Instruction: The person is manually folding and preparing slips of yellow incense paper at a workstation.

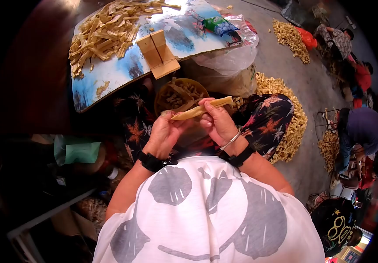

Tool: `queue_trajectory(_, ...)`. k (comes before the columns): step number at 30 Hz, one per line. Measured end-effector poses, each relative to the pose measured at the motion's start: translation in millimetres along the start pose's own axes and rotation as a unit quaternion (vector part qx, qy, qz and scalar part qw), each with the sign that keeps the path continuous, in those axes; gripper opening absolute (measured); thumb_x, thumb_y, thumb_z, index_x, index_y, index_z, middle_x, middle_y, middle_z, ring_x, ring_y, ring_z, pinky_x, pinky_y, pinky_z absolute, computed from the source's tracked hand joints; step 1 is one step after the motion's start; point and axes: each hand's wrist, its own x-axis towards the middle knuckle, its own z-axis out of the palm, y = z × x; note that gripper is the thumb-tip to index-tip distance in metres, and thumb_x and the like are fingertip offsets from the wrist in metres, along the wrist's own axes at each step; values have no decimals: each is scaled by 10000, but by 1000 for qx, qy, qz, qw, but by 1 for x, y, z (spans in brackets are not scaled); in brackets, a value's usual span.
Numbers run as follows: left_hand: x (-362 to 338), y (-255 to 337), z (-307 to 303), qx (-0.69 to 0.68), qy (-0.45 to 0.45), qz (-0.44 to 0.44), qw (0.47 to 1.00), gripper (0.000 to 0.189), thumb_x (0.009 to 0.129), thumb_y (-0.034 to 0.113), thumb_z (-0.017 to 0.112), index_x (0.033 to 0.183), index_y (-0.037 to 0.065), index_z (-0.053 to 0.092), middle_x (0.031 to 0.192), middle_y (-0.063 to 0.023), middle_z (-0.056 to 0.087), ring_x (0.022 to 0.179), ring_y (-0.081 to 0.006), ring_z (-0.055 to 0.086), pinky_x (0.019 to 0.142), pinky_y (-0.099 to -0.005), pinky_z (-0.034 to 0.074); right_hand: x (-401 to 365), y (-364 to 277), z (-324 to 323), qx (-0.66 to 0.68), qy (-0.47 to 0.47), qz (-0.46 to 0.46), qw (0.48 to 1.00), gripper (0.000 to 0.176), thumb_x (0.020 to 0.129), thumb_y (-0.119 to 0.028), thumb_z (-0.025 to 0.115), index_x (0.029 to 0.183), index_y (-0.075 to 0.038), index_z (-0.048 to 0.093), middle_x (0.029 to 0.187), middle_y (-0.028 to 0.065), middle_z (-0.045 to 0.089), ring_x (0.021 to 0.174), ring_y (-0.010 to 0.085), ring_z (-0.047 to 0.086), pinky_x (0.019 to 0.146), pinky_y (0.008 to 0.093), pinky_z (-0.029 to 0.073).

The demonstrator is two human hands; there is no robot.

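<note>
One strip (192,113) beyond table edge (118,90)

Beyond the grip, a blue-and-white painted tabletop (123,75) catches bright glare; right of the grip spreads bare grey floor (316,94); to its near left, a pale bar (51,213) crosses deep shadow

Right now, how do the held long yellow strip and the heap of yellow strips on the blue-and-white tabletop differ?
The long yellow strip is single; the heap of yellow strips is many, jumbled. The strip is held between the left hand and right hand; the heap lies on the blue-and-white tabletop. Both look yellowish.
</note>
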Motion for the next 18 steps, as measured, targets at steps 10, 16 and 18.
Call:
queue_trajectory(10, 32, -3, -45, -157, -20, -21, 987, 105, 1000, 47, 442, 921, 6, 499, 818, -84, 531, 731, -163, 522, 701, -300, 491, -9, -3, 10, 1, 31, 25, 999, 186, 982, -229, 600, 1082, -73, 605, 856, 3, 588, 686, 70, 533, 575, 214, 459)
queue_trajectory(16, 0, 7, 1, 273, -83, 17, 958, 68, 941, 105, 593, 922, 40, 592, 707, 28, 510, 545, -56, 421, 494, -229, 354, -5, 0, 6, -523, -39, -196, 829, 113, 937, -96, 605, 1030, -34, 615, 939, 82, 649, 800, 269, 658, 717, 332, 539)
queue_trajectory(18, -3, 7, 9, 464, -120, 51, 876, 85, 929, 86, 588, 938, 6, 615, 710, 12, 536, 588, -61, 471, 520, -231, 387, -3, -2, 15, -638, -75, -339, 687, 116, 895, -59, 618, 1005, -23, 610, 974, 113, 643, 826, 330, 646, 754, 356, 538)
